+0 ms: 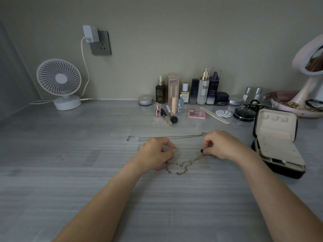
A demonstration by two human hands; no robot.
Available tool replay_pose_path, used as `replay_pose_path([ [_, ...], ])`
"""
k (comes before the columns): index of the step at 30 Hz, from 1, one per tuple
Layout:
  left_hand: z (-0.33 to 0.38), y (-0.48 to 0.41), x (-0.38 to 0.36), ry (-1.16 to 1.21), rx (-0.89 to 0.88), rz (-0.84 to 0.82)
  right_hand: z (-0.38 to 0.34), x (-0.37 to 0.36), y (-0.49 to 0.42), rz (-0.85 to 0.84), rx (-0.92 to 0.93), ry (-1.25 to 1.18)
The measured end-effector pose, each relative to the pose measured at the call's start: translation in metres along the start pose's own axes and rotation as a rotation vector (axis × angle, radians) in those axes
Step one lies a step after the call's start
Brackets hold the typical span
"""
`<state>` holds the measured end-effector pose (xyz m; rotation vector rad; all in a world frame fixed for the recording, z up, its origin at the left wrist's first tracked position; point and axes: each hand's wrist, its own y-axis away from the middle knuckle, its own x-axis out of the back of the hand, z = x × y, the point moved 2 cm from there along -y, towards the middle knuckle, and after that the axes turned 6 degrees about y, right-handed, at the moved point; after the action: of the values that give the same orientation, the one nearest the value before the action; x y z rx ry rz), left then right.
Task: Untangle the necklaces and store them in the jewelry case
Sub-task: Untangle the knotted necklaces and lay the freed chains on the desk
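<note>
- While the gold chain [185, 165] lies kinked on the surface [87, 154] between both hands, we judge outward pulling to be the main risk: tension from either side would cinch the knot tighter, not free it.
- Second risk: the red cord [160, 168] lies under the left wrist, close to the chain's near end. It may drag along and snarl in.
- Third risk: the silver necklace [166, 137] lies straight just beyond the knuckles. A sweeping hand could push it back into the tangle.
- The links look fine, so a hard tug could, we think, break one.
- Right grip [220, 145]: thumb and forefinger almost closed, pinching the gold chain's upper end; the other fingers are curled.
- Left grip [155, 152]: fingers curled in, tips close together. What they pinch is hidden, so we cannot tell.
- Jewelry case [279, 170]: open, beside the right forearm, apart from the chains; we see no necklace inside.
</note>
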<state>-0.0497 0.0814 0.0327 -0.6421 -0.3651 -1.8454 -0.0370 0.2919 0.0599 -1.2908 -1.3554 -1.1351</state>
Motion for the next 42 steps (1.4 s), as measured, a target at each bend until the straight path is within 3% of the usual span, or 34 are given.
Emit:
replay_pose_path([
  [8,0.007,0.002,0.000,0.065,-0.022,0.049,0.004,-0.004,-0.005,0.148,-0.058,-0.037],
  [19,0.009,0.002,-0.001,-0.004,-0.032,0.059,-0.007,-0.008,-0.003,0.067,-0.020,0.053],
  [23,0.010,0.003,-0.004,0.003,-0.024,0.062,-0.014,-0.011,-0.004,0.109,-0.018,0.124],
  [33,0.014,0.000,-0.013,-0.054,-0.103,0.075,-0.013,-0.012,-0.004,0.023,0.012,-0.019],
  [35,0.014,0.001,-0.015,-0.052,-0.095,0.074,-0.015,-0.008,-0.003,0.111,0.043,-0.117],
  [37,0.015,0.001,-0.015,-0.015,-0.094,0.083,-0.019,-0.001,0.000,0.171,0.065,-0.395],
  [40,0.016,-0.001,-0.014,0.230,-0.152,0.074,-0.031,0.008,0.007,0.140,0.117,-0.873],
  [42,0.020,0.001,-0.014,0.447,-0.171,0.017,-0.038,0.012,0.011,0.117,0.147,-1.015],
])
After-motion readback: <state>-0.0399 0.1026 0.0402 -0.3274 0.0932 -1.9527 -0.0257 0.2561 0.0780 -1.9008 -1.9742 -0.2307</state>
